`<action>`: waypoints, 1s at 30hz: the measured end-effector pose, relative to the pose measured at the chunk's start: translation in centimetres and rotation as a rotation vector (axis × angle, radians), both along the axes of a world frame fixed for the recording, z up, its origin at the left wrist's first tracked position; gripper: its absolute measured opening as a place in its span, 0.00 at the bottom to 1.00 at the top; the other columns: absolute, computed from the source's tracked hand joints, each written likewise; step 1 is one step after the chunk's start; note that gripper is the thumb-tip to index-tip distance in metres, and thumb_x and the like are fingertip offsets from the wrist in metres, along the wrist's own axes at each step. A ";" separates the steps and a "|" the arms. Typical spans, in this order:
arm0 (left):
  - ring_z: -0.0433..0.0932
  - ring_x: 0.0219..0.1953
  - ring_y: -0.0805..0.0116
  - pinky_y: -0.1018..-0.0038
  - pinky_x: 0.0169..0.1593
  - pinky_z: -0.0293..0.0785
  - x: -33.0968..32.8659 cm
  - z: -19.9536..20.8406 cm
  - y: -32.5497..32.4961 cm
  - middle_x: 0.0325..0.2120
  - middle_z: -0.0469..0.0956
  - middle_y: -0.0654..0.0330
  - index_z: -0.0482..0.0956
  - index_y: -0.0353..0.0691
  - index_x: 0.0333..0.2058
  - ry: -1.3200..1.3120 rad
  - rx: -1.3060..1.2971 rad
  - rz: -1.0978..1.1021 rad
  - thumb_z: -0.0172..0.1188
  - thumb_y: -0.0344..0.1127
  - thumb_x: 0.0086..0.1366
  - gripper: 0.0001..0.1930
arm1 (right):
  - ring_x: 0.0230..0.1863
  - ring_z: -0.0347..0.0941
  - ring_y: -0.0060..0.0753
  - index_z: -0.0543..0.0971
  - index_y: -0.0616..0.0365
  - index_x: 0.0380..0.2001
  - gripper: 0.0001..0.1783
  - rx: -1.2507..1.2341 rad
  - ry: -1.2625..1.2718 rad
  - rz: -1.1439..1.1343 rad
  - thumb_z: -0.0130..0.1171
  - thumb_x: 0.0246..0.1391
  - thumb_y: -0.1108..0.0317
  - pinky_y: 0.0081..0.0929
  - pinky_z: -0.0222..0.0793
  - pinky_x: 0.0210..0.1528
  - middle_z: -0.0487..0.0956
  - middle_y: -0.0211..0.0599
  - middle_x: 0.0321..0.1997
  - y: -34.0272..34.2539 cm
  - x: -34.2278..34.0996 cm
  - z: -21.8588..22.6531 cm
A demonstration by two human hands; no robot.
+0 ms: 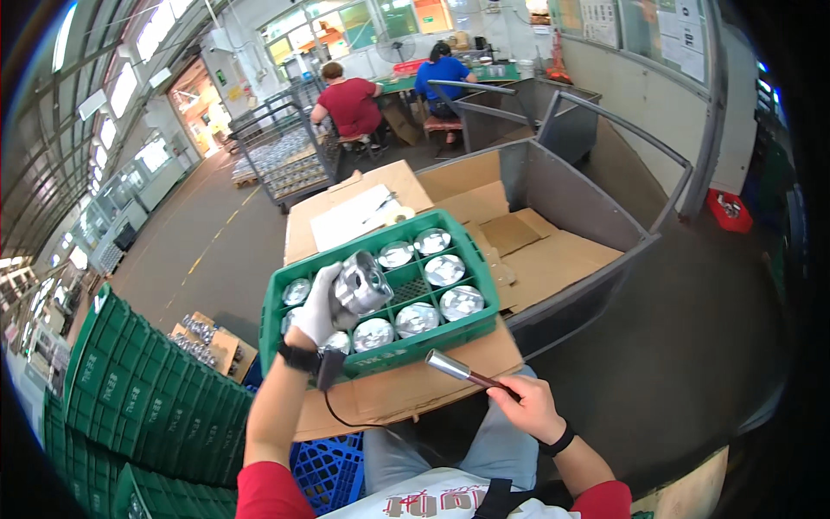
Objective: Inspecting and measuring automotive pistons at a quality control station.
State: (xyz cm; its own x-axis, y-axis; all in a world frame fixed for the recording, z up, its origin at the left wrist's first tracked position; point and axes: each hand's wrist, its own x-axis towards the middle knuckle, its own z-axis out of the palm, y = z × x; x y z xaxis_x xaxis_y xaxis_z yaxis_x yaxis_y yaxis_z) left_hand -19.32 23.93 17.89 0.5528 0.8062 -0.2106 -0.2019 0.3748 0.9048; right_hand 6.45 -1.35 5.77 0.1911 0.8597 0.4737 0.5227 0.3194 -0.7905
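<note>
My left hand [322, 304], in a pale glove, is closed around a shiny metal piston [362, 284], raised and tilted over a green divided crate [450, 338]. Several other pistons [418, 319] sit one to a compartment, their round tops up; my wrist hides part of the left side. A bare compartment shows near the crate's middle. Low at the right, my right hand [529, 409], bare, grips the brown handle of a tool with a shiny cylindrical metal head [448, 364]. That head points toward the crate's front edge, apart from the piston.
Cardboard [389, 400] lies under the crate. Beyond it is a grey metal cart [577, 298] with cardboard inside. Stacked green crates [156, 381] rise at the left, near a blue plastic crate [327, 471]. Two people sit at a far green bench [399, 85].
</note>
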 end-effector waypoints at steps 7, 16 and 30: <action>0.68 0.13 0.65 0.78 0.12 0.55 -5.5 -5.2 -9.8 0.30 0.79 0.37 0.75 0.38 0.50 -0.287 -0.300 0.049 0.40 0.66 0.65 0.35 | 0.20 0.73 0.42 0.81 0.63 0.33 0.10 0.016 -0.045 0.042 0.67 0.53 0.67 0.33 0.65 0.23 0.77 0.43 0.22 2.0 -4.7 1.4; 0.76 0.18 0.53 0.75 0.11 0.62 -8.0 -10.6 -12.4 0.41 0.79 0.40 0.74 0.29 0.48 -0.221 -0.425 -0.005 0.38 0.57 0.68 0.33 | 0.23 0.75 0.44 0.81 0.59 0.31 0.10 0.067 -0.348 0.196 0.67 0.51 0.64 0.36 0.68 0.24 0.78 0.38 0.23 1.8 -6.2 -0.2; 0.77 0.45 0.46 0.55 0.51 0.74 -6.6 -16.5 -13.8 0.42 0.81 0.52 0.75 0.41 0.52 0.918 0.972 0.423 0.76 0.46 0.37 0.40 | 0.23 0.76 0.45 0.80 0.56 0.31 0.12 -0.122 -0.539 0.098 0.62 0.54 0.58 0.40 0.70 0.25 0.77 0.40 0.23 2.5 -6.5 -2.9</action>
